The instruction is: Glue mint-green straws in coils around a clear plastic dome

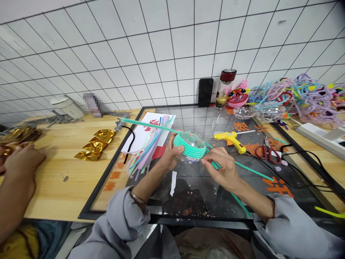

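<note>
Holding the clear dome [194, 139] two-handed, mint coil [190, 151] around it

Dome is between my hands, over the dark glossy board [194, 201]. Left hand [172, 154] grasps its left side, thumb on the coil. Right hand [221, 166] pinches at the coil's lower right edge; can't tell how many strands it has. Loose mint tail [145, 124] points far-left, long axis past the left hand, so left is nearer. Trailing mint stems [254, 171] run out beneath the right hand, cluttering that side. Glue gun [226, 136] lies just beyond it, nozzle toward the dome; scissors [268, 153] farther right. Pastel stems [151, 151] lie left.
</note>
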`<state>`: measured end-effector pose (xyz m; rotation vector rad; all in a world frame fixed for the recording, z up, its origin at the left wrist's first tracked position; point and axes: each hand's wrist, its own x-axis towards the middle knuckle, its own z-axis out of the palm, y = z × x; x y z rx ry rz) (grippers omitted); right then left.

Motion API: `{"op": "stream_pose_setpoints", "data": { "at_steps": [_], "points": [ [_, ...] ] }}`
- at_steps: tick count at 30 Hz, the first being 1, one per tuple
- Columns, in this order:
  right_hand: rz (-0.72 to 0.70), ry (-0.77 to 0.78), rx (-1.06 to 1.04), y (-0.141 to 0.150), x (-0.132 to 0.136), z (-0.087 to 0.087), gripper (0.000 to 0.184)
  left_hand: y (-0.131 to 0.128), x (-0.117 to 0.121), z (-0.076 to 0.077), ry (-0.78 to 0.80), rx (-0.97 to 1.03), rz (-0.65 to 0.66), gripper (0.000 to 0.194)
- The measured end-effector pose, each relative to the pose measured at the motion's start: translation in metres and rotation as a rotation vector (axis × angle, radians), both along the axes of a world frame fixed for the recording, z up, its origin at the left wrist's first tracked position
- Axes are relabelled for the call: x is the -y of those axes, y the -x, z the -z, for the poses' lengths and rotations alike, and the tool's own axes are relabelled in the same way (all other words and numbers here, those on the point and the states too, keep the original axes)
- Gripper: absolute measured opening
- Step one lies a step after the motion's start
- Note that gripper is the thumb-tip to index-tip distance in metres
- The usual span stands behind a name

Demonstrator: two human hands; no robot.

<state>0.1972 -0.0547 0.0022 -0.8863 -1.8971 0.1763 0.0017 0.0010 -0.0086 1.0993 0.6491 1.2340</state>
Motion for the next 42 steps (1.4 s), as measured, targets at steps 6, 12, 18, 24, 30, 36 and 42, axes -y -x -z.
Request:
{"op": "stream_pose_setpoints", "data": {
  "at_steps": [6, 12, 18, 24, 30, 36, 42],
  "points": [
    [0.287, 0.142, -0.398, -0.018, -0.017, -0.003, 0.02, 0.002, 0.001, -0.004, -0.026, 0.06, 0.134, 0.075],
    [0.418, 0.266, -0.66, -0.035, -0.029, -0.005, 0.029, 0.004, 0.004, -0.002, 0.014, 0.116, 0.239, 0.078],
    [0.362, 0.116, -0.318, -0.031, -0.02, -0.014, 0.017, 0.005, 0.003, -0.002, 0.035, 0.053, 0.291, 0.077],
    [0.026, 0.195, -0.088, -0.023, -0.009, -0.016, 0.027, 0.005, 0.006, -0.005, 0.045, 0.021, 0.375, 0.077],
    [0.045, 0.126, -0.053, -0.016, -0.005, -0.012, 0.015, 0.005, 0.006, -0.004, 0.028, -0.015, 0.408, 0.076],
    [0.062, 0.07, -0.004, -0.017, -0.008, -0.009, 0.009, 0.005, 0.007, -0.003, 0.011, -0.034, 0.404, 0.078],
    [0.086, 0.014, 0.076, -0.015, -0.007, -0.008, 0.011, 0.001, 0.011, -0.014, -0.026, -0.038, 0.438, 0.073]
  ]
}}
